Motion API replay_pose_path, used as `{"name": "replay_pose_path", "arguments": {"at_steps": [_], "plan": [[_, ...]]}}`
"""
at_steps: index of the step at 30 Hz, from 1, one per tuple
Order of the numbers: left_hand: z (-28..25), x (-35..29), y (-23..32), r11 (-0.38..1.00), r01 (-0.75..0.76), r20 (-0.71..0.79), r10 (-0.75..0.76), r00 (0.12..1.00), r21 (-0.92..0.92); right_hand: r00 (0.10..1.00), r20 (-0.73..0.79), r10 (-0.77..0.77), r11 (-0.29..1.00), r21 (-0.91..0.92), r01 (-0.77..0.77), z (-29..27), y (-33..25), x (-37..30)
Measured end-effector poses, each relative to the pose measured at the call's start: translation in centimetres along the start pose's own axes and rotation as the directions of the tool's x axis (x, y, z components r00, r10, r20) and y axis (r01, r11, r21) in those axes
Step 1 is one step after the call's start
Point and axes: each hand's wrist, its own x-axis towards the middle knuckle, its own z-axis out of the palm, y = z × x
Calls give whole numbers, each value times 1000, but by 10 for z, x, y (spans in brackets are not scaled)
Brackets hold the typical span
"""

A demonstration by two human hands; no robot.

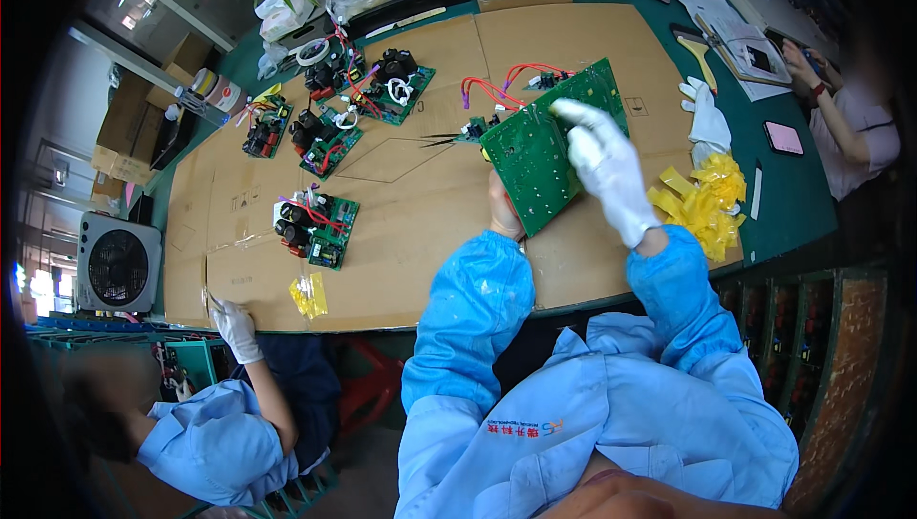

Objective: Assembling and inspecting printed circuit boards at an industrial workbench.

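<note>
My left hand point(504, 210), ungloved at the fingers, grips the lower left edge of a large green circuit board point(531, 171). The board is tilted, its soldered face towards me. Red wires point(489, 89) and small components show past its far edge. My right hand point(600, 156), in a white glove, is over the board's face, fingertips drawn together near its upper edge. Whatever is between them is too small to make out. Dark-tipped tweezers or probes point(441, 140) lie left of the board.
Several circuit boards with black components point(320, 223) lie on the cardboard sheet point(401, 261). To the right are crumpled yellow tape strips point(712, 199), a white glove point(705, 118) and a phone point(783, 138). A co-worker's gloved hand point(235, 330) rests at the left edge; another person sits at right.
</note>
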Motion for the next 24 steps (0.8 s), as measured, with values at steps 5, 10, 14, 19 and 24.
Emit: {"name": "replay_pose_path", "arguments": {"at_steps": [5, 10, 14, 19, 24], "plan": [[-5, 2, -2, 999, -14, -15, 14, 1000, -33, 982, -145, 123, 965, -215, -152, -45, 21, 20], [-4, 3, -4, 994, -48, -41, 52, 998, 94, 989, -137, 47, 944, -317, -88, -48, 46, 25], [-4, 3, -3, 993, -69, -11, 70, 997, 95, 993, -103, 51, 908, -410, -89, -45, 45, 24], [-5, 6, -4, 998, -19, 76, 24, 997, -64, 997, -67, -27, 880, -475, -8, -50, 52, 26], [-7, 8, -2, 999, -14, 123, 20, 992, -49, 984, -49, -171, 885, -447, 132, -52, 62, 32]]}}
